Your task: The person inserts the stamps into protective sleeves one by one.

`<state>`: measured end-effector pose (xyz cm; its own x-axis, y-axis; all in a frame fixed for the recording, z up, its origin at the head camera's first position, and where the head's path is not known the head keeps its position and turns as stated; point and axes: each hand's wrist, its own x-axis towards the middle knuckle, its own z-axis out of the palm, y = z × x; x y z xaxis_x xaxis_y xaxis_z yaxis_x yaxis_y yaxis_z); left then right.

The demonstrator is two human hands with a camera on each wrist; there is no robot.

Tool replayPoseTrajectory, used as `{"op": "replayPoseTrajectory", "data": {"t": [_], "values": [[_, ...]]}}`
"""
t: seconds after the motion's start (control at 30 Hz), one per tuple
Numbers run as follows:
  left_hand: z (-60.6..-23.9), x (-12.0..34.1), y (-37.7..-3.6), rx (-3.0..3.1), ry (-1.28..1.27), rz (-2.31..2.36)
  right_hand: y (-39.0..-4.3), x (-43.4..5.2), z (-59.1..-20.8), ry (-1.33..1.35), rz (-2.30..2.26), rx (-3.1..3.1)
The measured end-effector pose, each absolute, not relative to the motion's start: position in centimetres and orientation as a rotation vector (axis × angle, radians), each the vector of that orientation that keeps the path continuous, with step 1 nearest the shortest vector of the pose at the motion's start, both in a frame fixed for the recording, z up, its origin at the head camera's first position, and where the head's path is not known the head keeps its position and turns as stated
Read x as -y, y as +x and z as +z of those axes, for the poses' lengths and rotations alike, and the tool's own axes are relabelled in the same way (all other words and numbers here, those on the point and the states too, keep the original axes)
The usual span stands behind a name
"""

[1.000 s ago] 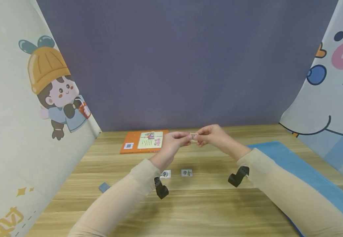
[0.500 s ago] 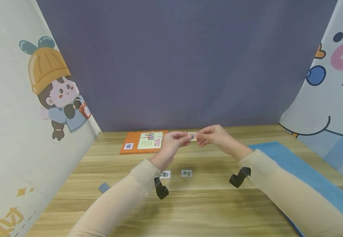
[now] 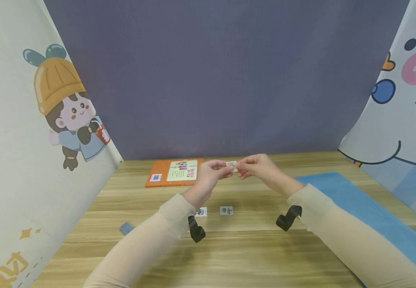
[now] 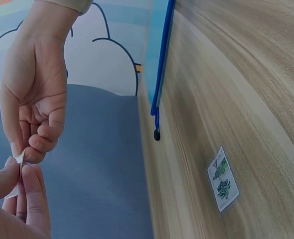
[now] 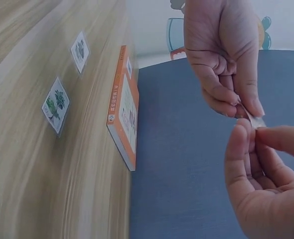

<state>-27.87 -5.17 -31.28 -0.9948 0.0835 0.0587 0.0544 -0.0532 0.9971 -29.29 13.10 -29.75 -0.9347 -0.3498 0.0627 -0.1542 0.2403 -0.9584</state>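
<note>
Above the table, both hands hold one small stamp (image 3: 231, 166) with a pale yellowish border. My left hand (image 3: 208, 176) pinches its left side between thumb and fingers. At its right edge, my right hand (image 3: 261, 168) pinches it between thumb and index finger. In the left wrist view the held stamp (image 4: 19, 158) appears nearly edge-on, partly covered by fingertips. Two more stamps with green plant pictures lie flat on the table below: one stamp (image 3: 226, 210) in plain sight, the other stamp (image 3: 202, 212) partly hidden by the left wrist in the head view.
An orange book (image 3: 157, 170) lies at the back left of the wooden table (image 3: 251, 256). On the right is a blue zip pouch (image 3: 341, 200), partly under the right forearm. A small blue-grey piece (image 3: 126, 228) lies at left. A dark curtain (image 3: 229, 80) hangs behind.
The held stamp has turned from a tilted angle to face the head camera more, then shifted slightly left. Both hands stay close together, and the stamps on the table have not moved.
</note>
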Motion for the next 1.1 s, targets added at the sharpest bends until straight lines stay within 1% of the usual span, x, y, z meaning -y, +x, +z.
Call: {"op": "replayPoseTrajectory", "data": {"t": [0.2, 0.47, 1.1], "values": [[-31.19, 5.37, -27.66, -2.115, 0.192, 2.272, -29.21, -13.23, -29.82, -0.479, -1.863, -2.263], [-31.37, 5.80, -27.71, -2.127, 0.231, 2.290, -29.18, -13.42, -29.85, -0.451, -1.905, -2.310], [-31.24, 5.52, -27.48, -2.151, 0.179, 2.273, -29.41, -13.38, -30.72, -0.444, -1.931, -2.232]]}}
